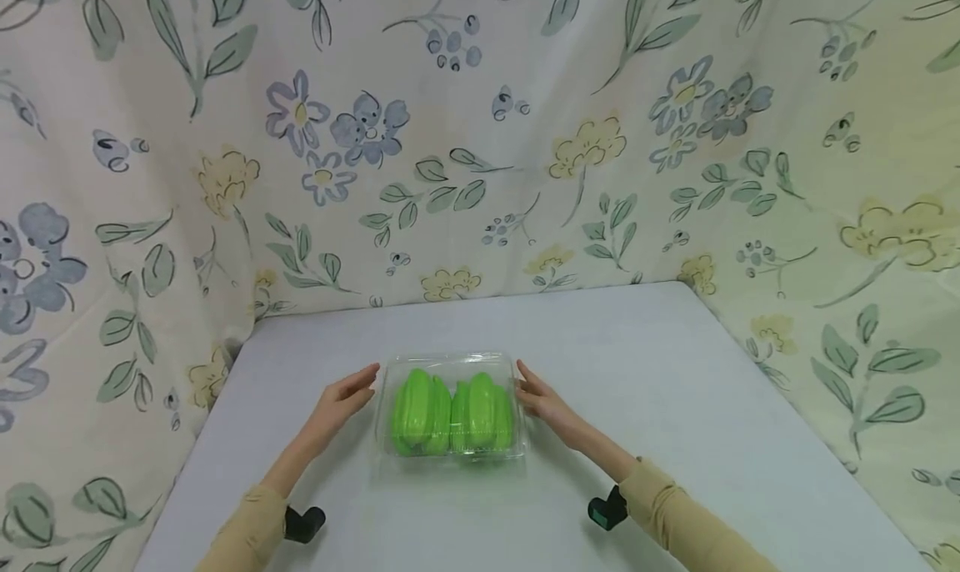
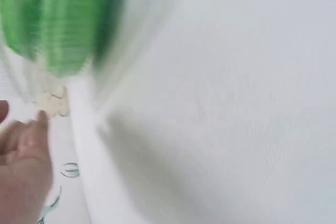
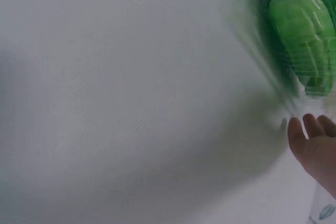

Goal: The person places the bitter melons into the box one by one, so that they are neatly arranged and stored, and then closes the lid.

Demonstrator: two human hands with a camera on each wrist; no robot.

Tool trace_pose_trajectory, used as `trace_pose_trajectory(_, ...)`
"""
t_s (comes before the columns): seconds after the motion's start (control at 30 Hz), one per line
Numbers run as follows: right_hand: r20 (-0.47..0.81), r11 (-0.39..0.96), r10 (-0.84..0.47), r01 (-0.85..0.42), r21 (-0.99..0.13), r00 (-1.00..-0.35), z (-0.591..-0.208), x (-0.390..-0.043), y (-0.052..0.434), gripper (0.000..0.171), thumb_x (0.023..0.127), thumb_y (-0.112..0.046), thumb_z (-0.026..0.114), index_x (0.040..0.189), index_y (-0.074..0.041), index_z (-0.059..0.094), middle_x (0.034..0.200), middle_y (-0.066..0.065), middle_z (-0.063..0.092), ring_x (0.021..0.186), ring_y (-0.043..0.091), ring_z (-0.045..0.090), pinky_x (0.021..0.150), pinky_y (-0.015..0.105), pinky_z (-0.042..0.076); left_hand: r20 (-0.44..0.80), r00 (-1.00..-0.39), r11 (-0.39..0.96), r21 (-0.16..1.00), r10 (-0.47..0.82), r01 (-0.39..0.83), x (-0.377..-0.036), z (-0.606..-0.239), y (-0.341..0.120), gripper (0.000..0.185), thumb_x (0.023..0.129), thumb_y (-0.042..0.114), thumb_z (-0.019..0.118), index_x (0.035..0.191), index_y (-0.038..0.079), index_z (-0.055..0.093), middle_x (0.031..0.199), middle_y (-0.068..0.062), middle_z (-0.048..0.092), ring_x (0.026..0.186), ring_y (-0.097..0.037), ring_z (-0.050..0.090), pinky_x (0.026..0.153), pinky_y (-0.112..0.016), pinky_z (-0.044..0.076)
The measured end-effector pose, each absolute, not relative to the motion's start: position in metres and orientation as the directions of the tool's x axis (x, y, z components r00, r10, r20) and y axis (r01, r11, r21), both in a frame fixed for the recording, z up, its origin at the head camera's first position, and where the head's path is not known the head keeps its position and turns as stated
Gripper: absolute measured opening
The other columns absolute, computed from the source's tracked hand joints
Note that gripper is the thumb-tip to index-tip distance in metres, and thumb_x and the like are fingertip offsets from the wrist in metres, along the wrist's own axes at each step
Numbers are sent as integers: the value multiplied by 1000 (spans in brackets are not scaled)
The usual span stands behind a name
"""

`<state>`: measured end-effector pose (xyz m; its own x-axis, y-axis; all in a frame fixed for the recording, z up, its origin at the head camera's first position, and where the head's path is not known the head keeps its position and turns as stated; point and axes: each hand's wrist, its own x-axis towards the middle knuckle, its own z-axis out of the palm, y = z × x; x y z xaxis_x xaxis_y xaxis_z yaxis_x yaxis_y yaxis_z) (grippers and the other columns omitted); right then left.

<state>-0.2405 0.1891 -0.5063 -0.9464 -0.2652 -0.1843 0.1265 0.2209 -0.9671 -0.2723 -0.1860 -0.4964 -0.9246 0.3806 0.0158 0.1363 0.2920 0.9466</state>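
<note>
A clear plastic clamshell box point(image 1: 384, 447) sits near the middle of the white table. Inside lie several bright green, ribbed, elongated pieces point(image 1: 418, 413), side by side in two groups; their exact kind is unclear. My left hand point(image 1: 345, 398) is at the box's left side, fingers extended toward it, with a small gap showing. On the opposite side my right hand point(image 1: 546, 403) has its fingers loosely extended against or very near the box wall; contact is hard to tell. The left wrist view is blurred, with the green pieces point(image 2: 73, 24) at its upper left.
The white table point(image 1: 615, 355) reaches back to a floral curtain point(image 1: 480, 138), which hangs behind it and along both sides. A small black device point(image 1: 303, 524) is worn at the left wrist, and another black device point(image 1: 608, 509) at the right.
</note>
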Motion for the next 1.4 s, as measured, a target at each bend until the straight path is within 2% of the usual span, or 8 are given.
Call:
trace_pose_trajectory(0.1,-169,220,-267,111,-969,-949,-508,-239,187,61,102,-20,40,154,-16,8,153,25,25,140,42,28,114,59,29,-164,-874,218,974,458,-68,-258,-485,-196,58,100,16,45,147,-8,20,153,-27,23,140,-39,29,108,-30,45)
trace_pose_trajectory(0.17,-162,225,-254,104,-969,-953,-509,-238,187,61,102,-20,40,154,-16,8,152,25,27,139,42,31,114,58,31,-279,-803,205,958,526,-199,-248,-480,-200,61,100,18,44,146,-13,17,151,-30,23,136,-36,38,106,-31,47)
trace_pose_trajectory(0.3,-160,245,-200,108,-963,-967,-507,-233,191,61,102,-22,42,153,-14,12,150,25,32,135,41,37,111,55,37,-409,-658,282,913,632,-296,-231,-476,-198,58,99,23,47,139,-16,30,138,-30,46,118,-26,59,98,-33,54)
trace_pose_trajectory(0.4,-170,259,-176,120,-958,-970,-503,-225,194,63,101,-26,45,153,-11,14,148,25,36,134,40,39,111,53,39,-435,-625,316,900,648,-300,-221,-477,-191,52,98,26,50,128,-17,46,117,-21,65,104,-22,67,91,-31,57)
trace_pose_trajectory(0.63,-256,281,-183,199,-939,-949,-490,-189,204,64,96,-32,52,145,3,30,139,26,47,125,36,51,104,47,48,-439,-665,285,899,605,-334,-210,-477,-179,43,97,23,52,113,-16,58,91,-4,71,87,-13,70,80,-23,60)
trace_pose_trajectory(0.83,-362,268,-214,302,-915,-907,-489,-162,201,47,90,-26,56,119,11,56,103,12,70,89,16,67,82,32,60,-433,-704,251,901,563,-353,-205,-478,-174,39,94,18,56,108,-18,60,84,-1,73,79,-8,70,73,-17,59)
trace_pose_trajectory(1.03,-371,141,-225,347,-927,-901,-495,-159,195,38,93,-24,52,105,11,63,84,-2,69,77,8,67,71,21,58,-408,-756,230,913,512,-337,-204,-481,-166,35,95,15,54,106,-18,61,80,1,72,75,-5,69,68,-12,57)
trace_pose_trajectory(1.4,-365,-96,-107,375,-922,-925,-507,-171,193,23,89,-10,47,90,4,66,73,-3,67,69,6,63,66,13,53,-357,-856,183,933,374,-310,-212,-495,-148,26,91,11,55,96,-12,66,69,6,68,66,-3,66,63,-10,55)
